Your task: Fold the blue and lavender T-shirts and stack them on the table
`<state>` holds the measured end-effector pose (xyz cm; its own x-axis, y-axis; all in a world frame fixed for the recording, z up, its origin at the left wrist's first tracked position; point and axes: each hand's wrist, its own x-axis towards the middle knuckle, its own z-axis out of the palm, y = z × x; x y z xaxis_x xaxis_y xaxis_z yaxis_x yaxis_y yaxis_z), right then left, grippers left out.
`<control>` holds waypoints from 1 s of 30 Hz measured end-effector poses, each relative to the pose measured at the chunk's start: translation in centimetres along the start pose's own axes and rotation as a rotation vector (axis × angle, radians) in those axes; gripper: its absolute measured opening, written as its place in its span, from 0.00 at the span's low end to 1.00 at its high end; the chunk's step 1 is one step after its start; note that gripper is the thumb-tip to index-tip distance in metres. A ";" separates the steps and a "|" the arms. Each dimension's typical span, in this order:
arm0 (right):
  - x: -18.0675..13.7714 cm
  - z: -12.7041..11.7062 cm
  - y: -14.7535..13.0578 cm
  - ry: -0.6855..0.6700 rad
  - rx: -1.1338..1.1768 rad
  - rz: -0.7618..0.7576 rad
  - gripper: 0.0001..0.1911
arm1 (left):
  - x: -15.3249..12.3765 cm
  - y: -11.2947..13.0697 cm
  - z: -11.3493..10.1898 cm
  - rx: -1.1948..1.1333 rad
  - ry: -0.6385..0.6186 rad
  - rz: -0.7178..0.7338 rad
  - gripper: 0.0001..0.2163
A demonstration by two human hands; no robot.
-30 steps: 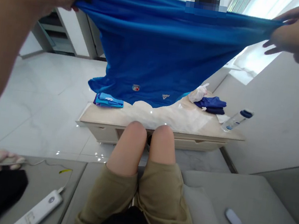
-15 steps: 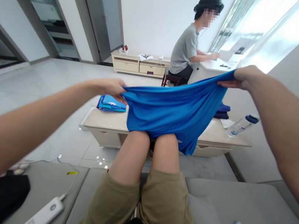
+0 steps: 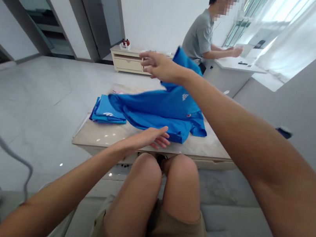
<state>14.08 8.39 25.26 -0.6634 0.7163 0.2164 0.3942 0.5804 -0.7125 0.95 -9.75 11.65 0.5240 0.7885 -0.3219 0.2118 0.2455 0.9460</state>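
Observation:
A blue T-shirt (image 3: 159, 107) with a small white logo lies loosely spread over the low table (image 3: 104, 136). Its far part still stands up off the tabletop, partly hidden behind my right forearm. My right hand (image 3: 161, 66) is stretched across to the left above the shirt's far side, fingers spread and nothing in them. Just in front of the shirt's near edge is my left hand (image 3: 158, 136), fingers extended and apart; whether it touches the cloth I cannot tell. A stack of folded blue clothes (image 3: 110, 110) sits at the table's left end.
A person (image 3: 201, 36) in a grey shirt sits at a white desk (image 3: 237, 65) by the window. A low cabinet (image 3: 127, 63) stands against the far wall. A grey cable (image 3: 2, 144) loops at the left. My knees come close to the table's front edge.
Both hands have let go of the T-shirt, which was held stretched between them and now lies on the table. My right hand moved left; my left hand moved nearer and right.

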 end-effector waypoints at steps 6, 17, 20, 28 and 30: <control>-15.4 4.2 18.9 -0.002 -0.525 0.349 0.22 | 4.4 -8.1 -7.2 0.406 0.234 0.071 0.28; -27.3 16.9 29.6 0.086 -0.700 0.580 0.34 | 16.2 -17.7 -9.9 1.213 0.411 0.231 0.31; -26.9 14.7 29.7 0.032 -0.671 0.628 0.33 | 14.8 -17.1 -10.1 1.276 0.464 0.133 0.30; -28.8 6.8 25.1 -0.357 -0.382 0.616 0.27 | 6.8 -14.5 -10.1 1.156 0.283 -0.138 0.23; -28.8 5.5 25.1 -0.339 -0.368 0.609 0.22 | 7.3 -14.0 -10.6 1.055 0.296 -0.135 0.21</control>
<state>39.54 0.17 -2.52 -0.3976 0.8263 -0.3989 0.8965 0.2572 -0.3608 -6.94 -1.44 -3.55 0.2548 0.9300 -0.2650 0.9240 -0.1533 0.3504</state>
